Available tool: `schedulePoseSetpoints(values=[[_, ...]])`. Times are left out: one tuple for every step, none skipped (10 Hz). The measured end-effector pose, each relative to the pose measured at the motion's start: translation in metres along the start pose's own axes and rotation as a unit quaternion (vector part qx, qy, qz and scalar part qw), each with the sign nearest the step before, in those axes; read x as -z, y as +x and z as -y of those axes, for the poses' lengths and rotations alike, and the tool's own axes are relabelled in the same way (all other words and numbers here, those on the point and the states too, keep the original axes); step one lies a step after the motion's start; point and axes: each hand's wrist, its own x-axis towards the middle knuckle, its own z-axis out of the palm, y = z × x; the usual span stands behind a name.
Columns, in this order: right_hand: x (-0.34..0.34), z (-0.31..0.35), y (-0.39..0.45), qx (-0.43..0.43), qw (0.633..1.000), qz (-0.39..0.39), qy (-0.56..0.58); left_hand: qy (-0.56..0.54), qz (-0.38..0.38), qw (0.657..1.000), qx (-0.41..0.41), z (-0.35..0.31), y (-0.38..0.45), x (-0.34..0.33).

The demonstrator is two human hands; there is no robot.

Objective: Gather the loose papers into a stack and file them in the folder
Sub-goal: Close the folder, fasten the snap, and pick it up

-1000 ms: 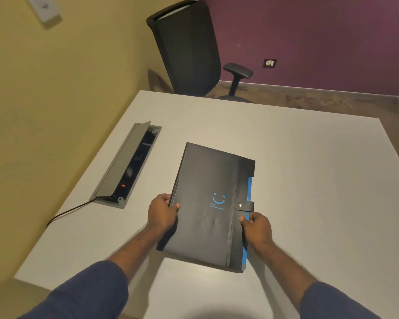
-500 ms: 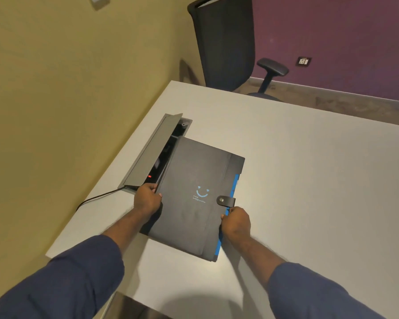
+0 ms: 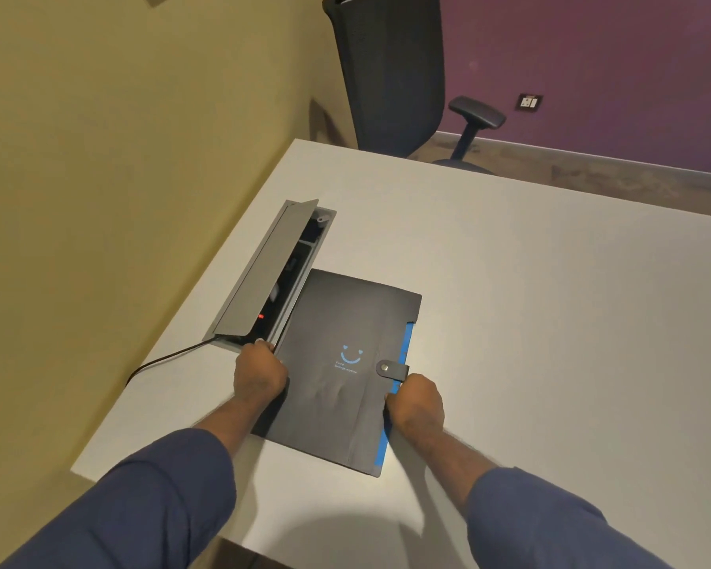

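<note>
Folder (image 3: 337, 363) now beside table's (image 3: 530, 322) cable box (image 3: 263, 277)

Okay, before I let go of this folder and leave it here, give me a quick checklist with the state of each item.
1. Folder closed, snap tab over the front edge: ok.
2. Left hand has a grip on the folder's left edge: ok.
3. Right hand has a grip on the right edge, just below the tab: ok.
4. Folder lying flat on the table: cannot tell, the near end is hard to judge.
5. Folder clear of the open cable box: not ok, its left edge sits right against the box frame.
6. Loose papers left on the table: none in view, ok.
</note>
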Motion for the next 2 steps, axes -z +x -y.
schedulePoseSetpoints(values=[[0.010,-0.009,-0.001,0.023,0.999,-0.010,-0.022,0.028,-0.037,0.999,-0.012,-0.004,-0.012,0.003],[0.029,-0.022,-0.001,0.085,0.991,-0.070,-0.077,0.021,-0.111,0.984,-0.140,-0.016,-0.033,0.003]])
